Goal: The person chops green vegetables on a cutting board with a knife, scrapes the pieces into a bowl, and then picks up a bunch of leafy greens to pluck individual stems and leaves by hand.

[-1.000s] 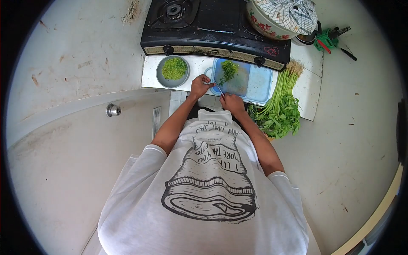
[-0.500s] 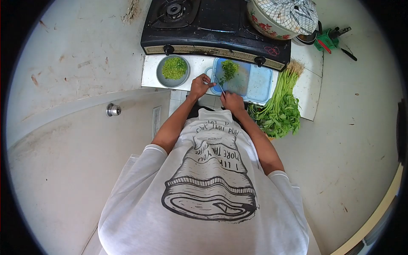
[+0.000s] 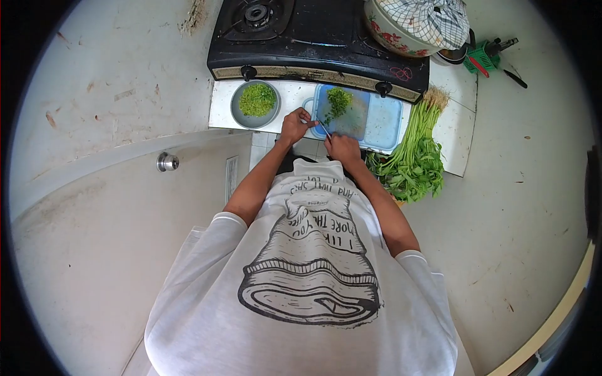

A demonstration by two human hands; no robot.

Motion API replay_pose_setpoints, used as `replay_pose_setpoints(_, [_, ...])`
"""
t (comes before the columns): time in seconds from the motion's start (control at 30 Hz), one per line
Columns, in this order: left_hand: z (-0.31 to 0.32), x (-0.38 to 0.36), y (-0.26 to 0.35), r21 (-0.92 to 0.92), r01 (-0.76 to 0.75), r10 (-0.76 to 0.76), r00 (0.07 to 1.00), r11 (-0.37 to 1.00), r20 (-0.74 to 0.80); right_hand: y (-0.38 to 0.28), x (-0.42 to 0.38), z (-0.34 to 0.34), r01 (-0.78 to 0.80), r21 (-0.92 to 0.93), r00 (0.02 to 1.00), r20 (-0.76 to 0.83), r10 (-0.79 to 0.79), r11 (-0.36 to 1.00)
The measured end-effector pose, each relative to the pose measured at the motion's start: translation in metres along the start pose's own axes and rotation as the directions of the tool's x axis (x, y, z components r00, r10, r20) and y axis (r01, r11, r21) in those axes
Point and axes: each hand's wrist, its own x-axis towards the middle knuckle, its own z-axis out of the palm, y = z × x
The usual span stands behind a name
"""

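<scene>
My right hand [image 3: 343, 148] is wrapped around the handle of a knife [image 3: 325, 131] at the near edge of the blue cutting board [image 3: 359, 127]. The thin blade points up and left. My left hand [image 3: 296, 126] is closed, fingertips together beside the blade's tip; anything pinched in them is too small to make out. Chopped green herbs [image 3: 339, 100] lie in a pile on the board's upper left, with a few bits trailing toward the blade. Left of the board, a grey plate [image 3: 235, 113] holds more finely chopped greens [image 3: 257, 99].
A bunch of leafy stalks with roots [image 3: 419, 153] lies right of the board. Behind the counter [image 3: 453, 135] stands a black gas stove [image 3: 320, 44], bearing a floral pot [image 3: 392, 39] under a checked cloth [image 3: 429, 22]. A green basket [image 3: 481, 57] with utensils sits at the far right.
The knife blade has shifted slightly, its tip now lower and closer to my left fingertips. Both hands stay in nearly the same place.
</scene>
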Motion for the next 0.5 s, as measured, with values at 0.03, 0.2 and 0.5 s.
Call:
replay_pose_setpoints(0.03, [0.001, 0.001, -0.002, 0.008, -0.008, 0.008, 1.000, 1.000, 0.002, 0.001, 0.000, 0.001, -0.002, 0.013, 1.000, -0.010, 0.002, 1.000])
replay_pose_setpoints(0.2, [-0.002, -0.003, 0.003, 0.048, -0.041, 0.040, 0.999, 0.998, 0.004, 0.002, 0.000, -0.004, -0.049, 0.021, 0.999, 0.025, 0.048, 0.999])
replay_pose_setpoints(0.5, [-0.003, -0.005, 0.004, 0.078, -0.089, 0.088, 0.996, 0.993, 0.025, -0.001, -0.004, -0.010, -0.008, -0.009, 0.998, 0.055, 0.009, 1.000])
